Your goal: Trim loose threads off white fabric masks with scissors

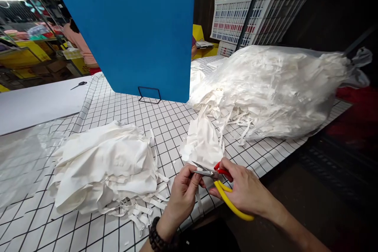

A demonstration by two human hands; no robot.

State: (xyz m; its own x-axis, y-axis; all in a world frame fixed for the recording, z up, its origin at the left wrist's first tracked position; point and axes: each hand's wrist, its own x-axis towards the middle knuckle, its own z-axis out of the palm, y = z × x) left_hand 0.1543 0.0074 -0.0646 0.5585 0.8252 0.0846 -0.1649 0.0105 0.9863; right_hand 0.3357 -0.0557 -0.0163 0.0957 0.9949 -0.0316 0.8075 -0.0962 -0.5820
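My right hand (246, 187) grips scissors (232, 204) with one red and one yellow handle; their blades are apart and point left. Close by the blades, my left hand (183, 191) pinches the end of a white strap (199, 201), whose lower part hangs over the table's front edge. Just beyond both hands lies a white garment (202, 139) with thin straps. It reaches back to the mouth of a clear plastic bag (283, 90) stuffed with white cloth pieces. To the left rests a heap of white garments (115, 161), straps spilling toward the front.
A blue board (132, 31) stands upright on a wire stand (149, 95) at the back of the checked table (118, 108). Black scissors (79, 85) lie on a white surface at left. White crates (239, 19) stand behind. Part of a person (81, 43) shows behind the board.
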